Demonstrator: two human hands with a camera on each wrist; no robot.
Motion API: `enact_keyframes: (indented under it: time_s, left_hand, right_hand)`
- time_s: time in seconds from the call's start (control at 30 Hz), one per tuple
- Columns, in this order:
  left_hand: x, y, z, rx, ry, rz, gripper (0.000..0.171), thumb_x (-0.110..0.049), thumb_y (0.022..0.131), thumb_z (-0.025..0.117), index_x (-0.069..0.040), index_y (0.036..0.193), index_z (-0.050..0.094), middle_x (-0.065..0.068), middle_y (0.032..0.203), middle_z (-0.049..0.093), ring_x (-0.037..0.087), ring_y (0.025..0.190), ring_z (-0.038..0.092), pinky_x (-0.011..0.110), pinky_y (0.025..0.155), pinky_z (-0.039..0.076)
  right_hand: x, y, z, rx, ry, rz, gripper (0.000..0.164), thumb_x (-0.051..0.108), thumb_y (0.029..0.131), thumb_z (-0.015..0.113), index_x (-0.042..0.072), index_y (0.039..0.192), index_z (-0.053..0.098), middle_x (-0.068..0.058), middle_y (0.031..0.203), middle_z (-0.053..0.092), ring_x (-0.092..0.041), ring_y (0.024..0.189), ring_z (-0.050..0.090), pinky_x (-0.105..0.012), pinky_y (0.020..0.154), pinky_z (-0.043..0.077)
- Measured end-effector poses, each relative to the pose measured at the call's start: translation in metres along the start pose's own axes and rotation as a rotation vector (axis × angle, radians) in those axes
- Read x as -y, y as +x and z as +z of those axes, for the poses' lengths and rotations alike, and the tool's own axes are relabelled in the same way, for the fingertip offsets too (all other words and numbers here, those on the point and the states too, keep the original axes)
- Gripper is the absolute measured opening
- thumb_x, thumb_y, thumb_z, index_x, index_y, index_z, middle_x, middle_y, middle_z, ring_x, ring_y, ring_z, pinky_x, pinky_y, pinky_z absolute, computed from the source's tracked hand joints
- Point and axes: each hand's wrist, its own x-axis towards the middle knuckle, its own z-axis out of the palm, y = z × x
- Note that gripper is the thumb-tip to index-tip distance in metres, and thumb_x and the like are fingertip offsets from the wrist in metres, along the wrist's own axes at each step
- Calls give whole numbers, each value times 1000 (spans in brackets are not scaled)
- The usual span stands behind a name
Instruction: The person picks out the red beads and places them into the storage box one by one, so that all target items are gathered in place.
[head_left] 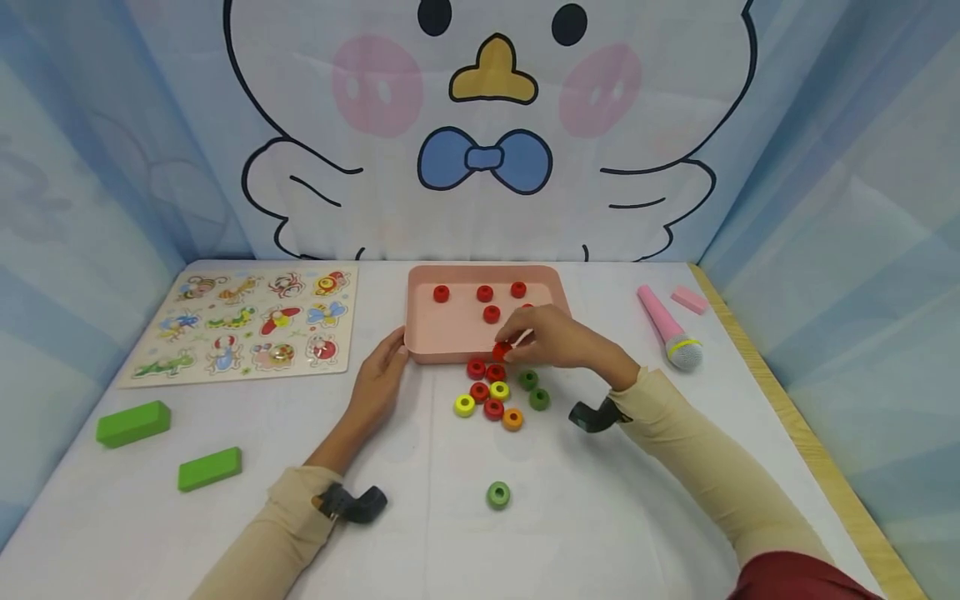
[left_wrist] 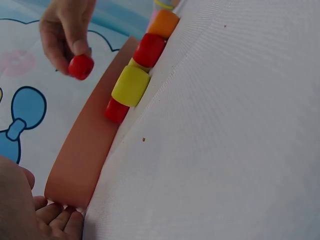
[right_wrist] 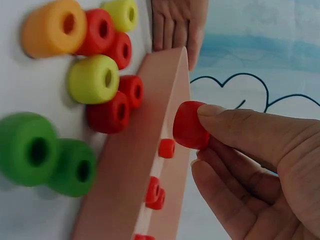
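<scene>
My right hand (head_left: 551,337) pinches a red bead (right_wrist: 191,125) between thumb and fingers, above the near rim of the pink tray (head_left: 450,333). Several red beads lie inside the tray, one partly hidden by that hand. At the tray's left side, my left hand (head_left: 377,379) rests with extended fingers touching its near-left corner. Just in front of the tray sits a cluster of beads with holes: red, yellow (head_left: 464,406), orange (head_left: 513,419) and green (head_left: 538,399). One more green bead (head_left: 498,495) stands apart, nearer to me.
A wooden puzzle board (head_left: 243,325) with insect pictures lies at the back left. Two green blocks (head_left: 133,424) are in front of it. On the right lie a pink toy microphone (head_left: 670,327) and a pink block (head_left: 689,299). A patterned curtain (head_left: 480,217) hangs behind the table.
</scene>
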Motion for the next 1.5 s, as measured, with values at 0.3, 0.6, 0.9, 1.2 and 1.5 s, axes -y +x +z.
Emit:
enact_keyframes:
  time_s: [0.3, 0.6, 0.9, 1.2, 1.5]
  left_hand:
    - [-1, 1, 4, 1, -15, 9, 47, -17, 106, 42, 1, 150, 36, 18, 151, 40, 24, 140, 36, 34, 115, 30]
    - [-2, 0, 8, 15, 20, -17, 48, -20, 106, 42, -1, 150, 37, 14, 151, 41, 20, 140, 36, 32, 115, 29]
    - [-2, -1, 7, 10, 52, 7, 47, -20, 106, 42, -2, 150, 37, 14, 150, 42, 22, 140, 35, 35, 116, 27]
    - [1, 0, 6, 5, 20, 3, 47, -18, 107, 41, 0, 150, 36, 16, 151, 40, 22, 140, 35, 33, 115, 29]
    - [-1, -1, -1, -14, 40, 5, 47, -18, 107, 42, -1, 150, 37, 15, 150, 41, 22, 140, 35, 34, 116, 28]
  right_hand:
    - [4, 71, -6, 68, -20, 49, 29, 13, 88, 76, 6, 116, 73, 0, 104, 67, -17, 96, 61, -24, 81, 55]
    - [-6, 118, 4, 99, -6, 191, 28, 17, 90, 74, 9, 117, 71, -3, 112, 65, -19, 101, 58, -27, 87, 53]
    - [-13, 131, 12, 86, -10, 215, 28, 16, 89, 75, 7, 115, 71, -3, 109, 65, -21, 97, 57, -27, 80, 54]
    - [-18, 131, 18, 52, -8, 185, 34, 18, 89, 75, 9, 121, 69, -3, 113, 65, -19, 99, 57, -26, 80, 55]
    - [-14, 106, 14, -44, 72, 157, 36, 20, 90, 74, 9, 124, 67, -3, 117, 65, -19, 101, 59, -26, 78, 57]
